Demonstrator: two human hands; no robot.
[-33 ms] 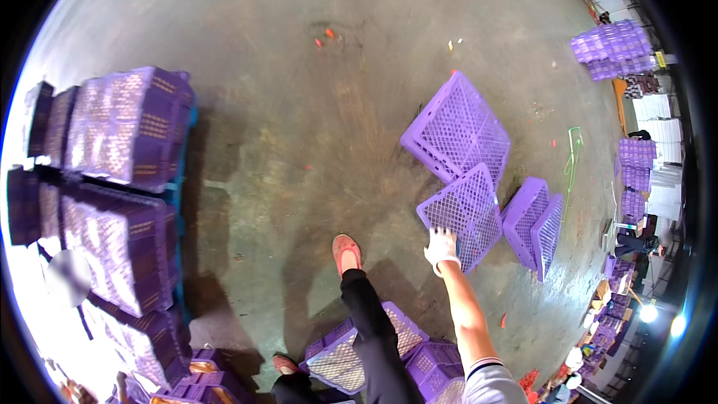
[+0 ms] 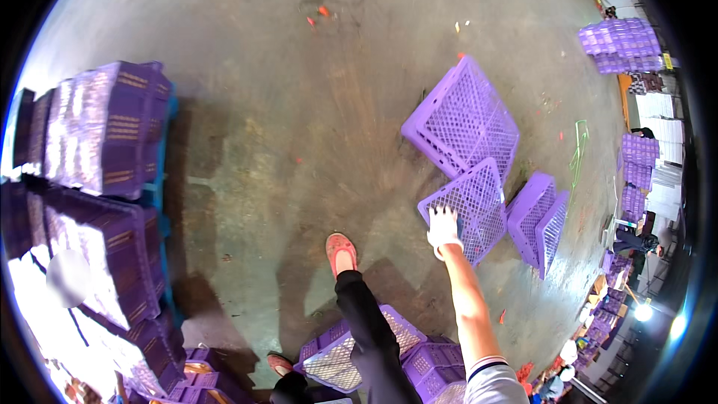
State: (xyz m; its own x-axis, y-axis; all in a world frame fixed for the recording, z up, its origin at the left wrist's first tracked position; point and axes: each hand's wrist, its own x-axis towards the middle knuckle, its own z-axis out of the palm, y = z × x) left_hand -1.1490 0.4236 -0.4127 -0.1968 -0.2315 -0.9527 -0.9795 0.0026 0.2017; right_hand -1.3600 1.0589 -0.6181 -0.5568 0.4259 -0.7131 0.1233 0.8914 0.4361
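My right hand (image 2: 444, 229), in a white glove with the fingertips showing, reaches forward over the left edge of a purple mesh crate (image 2: 479, 198). Its fingers are stretched out and slightly apart; whether they touch the crate cannot be made out. This crate is tilted against a larger purple crate (image 2: 473, 116) lying just beyond it. To the right, two more purple crates (image 2: 529, 217) rest nested on their sides. My left hand is out of view.
Tall stacks of purple crates (image 2: 134, 131) stand at the left on a blue base. More crates (image 2: 333, 359) lie beside my legs. A green strap (image 2: 577, 151) and small red scraps (image 2: 323, 11) are on the concrete floor. Further stacks (image 2: 621, 45) and people are at the far right.
My right hand has moved a little forward over the edge of the tilted crate. The whole view has shifted slightly; the crates lie as before.
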